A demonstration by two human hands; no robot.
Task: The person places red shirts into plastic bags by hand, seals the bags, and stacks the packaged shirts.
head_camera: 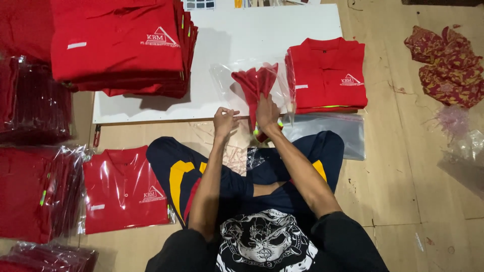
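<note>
Between 2 hands, right hand [267,113] pinches crumpled red shirt [256,83] inside crinkly clear bag [224,78].

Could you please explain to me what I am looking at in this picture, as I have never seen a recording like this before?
The single picture comes from a camera worn on a person's head, looking down at their own lap and bare hands. They sit cross-legged on a wooden floor. The right hand grips a folded red polo shirt going into a clear plastic bag; the left hand is beside it, at the bag's edge. These lie on a white board, with a stack of folded red shirts to the right and a taller stack to the left. Bagged red shirts lie on the floor.
</note>
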